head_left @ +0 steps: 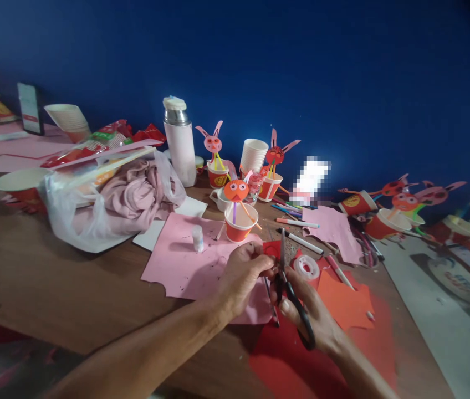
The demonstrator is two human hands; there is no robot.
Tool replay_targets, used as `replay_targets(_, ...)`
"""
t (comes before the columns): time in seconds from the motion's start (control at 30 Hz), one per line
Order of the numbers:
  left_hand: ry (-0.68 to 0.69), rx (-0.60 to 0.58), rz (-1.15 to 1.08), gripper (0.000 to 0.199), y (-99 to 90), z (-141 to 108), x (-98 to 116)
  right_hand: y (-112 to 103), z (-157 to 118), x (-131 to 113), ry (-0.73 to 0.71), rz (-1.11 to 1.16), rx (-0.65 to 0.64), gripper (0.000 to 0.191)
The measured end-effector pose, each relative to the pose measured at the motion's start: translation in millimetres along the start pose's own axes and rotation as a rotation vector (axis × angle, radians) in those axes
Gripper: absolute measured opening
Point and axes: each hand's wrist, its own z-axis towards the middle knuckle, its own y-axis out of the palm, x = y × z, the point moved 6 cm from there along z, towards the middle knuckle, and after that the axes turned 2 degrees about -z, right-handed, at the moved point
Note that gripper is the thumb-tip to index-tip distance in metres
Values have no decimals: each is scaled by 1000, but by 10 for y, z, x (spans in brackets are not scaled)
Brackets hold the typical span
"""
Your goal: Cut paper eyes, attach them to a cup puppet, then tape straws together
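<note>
Between the fingers of my left hand (245, 274) is a small piece of red paper (271, 250) with a dark outline drawn on it. My right hand (312, 313) grips black-handled scissors (291, 293), their blades pointing up at the edge of the red piece. Just beyond my hands stands a paper cup (239, 224) bearing an orange paper face (236, 190) on pipe-cleaner-like stems. Pink paper (177, 260) lies under and left of my left hand. Below my right hand are red paper (285, 360) and an orange sheet (338, 296).
A roll of tape (306, 267) and several markers (301, 241) lie to the right. A small capped bottle (197, 238) stands on the pink paper. Further left are a plastic bag (77, 216) with pink cloth and a white thermos (179, 147). More decorated cups (388, 221) stand right.
</note>
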Motion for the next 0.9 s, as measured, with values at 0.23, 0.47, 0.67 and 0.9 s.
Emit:
replay_targets(0.23, 27, -6, 33, 7, -10, 21, -10, 0, 16, 26, 37, 36, 15, 36)
replay_targets(0.47, 36, -30, 47, 6, 20, 8, 21, 6, 20, -4, 31, 82, 18, 37)
replay_targets(0.67, 43, -24, 51, 10, 1, 22, 21, -2, -1, 53, 55, 125, 31, 41)
replay_targets(0.9, 57, -24, 68, 10, -8, 21, 33, -5, -9, 55, 64, 158, 40, 41)
